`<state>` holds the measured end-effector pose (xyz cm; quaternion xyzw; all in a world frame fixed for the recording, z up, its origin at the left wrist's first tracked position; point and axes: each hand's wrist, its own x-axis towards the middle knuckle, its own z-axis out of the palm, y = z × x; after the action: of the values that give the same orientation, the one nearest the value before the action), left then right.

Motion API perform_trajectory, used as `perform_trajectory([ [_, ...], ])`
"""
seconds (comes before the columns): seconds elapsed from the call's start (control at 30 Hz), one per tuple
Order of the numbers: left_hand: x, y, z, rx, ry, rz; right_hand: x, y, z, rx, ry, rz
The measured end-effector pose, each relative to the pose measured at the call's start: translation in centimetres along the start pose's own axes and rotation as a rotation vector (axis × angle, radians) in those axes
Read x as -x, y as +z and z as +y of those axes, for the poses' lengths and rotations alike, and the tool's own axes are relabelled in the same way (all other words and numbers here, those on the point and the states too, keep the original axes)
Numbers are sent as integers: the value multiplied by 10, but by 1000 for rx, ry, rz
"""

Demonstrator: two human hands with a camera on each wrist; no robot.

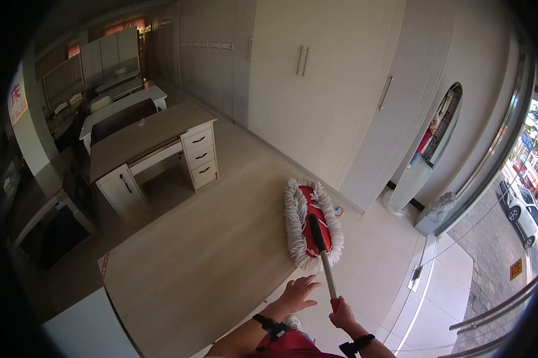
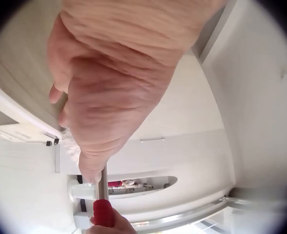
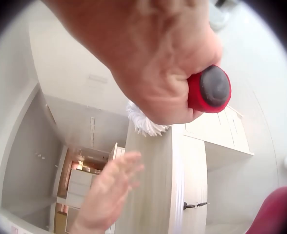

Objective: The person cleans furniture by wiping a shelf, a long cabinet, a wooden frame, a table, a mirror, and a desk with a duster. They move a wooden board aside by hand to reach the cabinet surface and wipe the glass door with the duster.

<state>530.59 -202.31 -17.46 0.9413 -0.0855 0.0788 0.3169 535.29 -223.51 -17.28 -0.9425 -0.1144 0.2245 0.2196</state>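
The red grip [image 1: 335, 304] of a mop [image 1: 314, 224] is held by the right hand [image 1: 342, 315], with the fingers curled closely round it. The metal pole [image 1: 328, 271] is slanted away from the person, and the white-fringed head with its red centre is seen at the far right edge of the wood-grain tabletop [image 1: 203, 274]; whether the two are touching cannot be told. The left hand [image 1: 297, 294] is held near the pole, fingers spread wide, with nothing gripped. Beyond the tabletop, a desk [image 1: 155, 140] with drawers is seen.
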Motion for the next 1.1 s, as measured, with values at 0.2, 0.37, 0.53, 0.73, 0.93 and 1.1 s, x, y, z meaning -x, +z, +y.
perform_trajectory([
  [0.2, 192, -51, -42, 227, -922, 300, -165, -16, -66, -27, -240, -81],
  [0.37, 329, -55, 34, 110, -1446, 983, -192, 44, -186, -94, -447, -210],
  [0.53, 379, 4, 126, 13, -1676, 1107, -115, 149, -247, -18, -750, -426],
  [0.73, 409, 87, 174, 309, -1766, 1099, 11, 193, -274, 106, -1038, -956],
  [0.93, 423, 71, 142, 311, -1681, 982, 25, 187, -196, 268, -1282, -1103],
  [1.1, 399, 48, 71, 380, -1564, 647, 7, 93, -137, 457, -1035, -1083],
])
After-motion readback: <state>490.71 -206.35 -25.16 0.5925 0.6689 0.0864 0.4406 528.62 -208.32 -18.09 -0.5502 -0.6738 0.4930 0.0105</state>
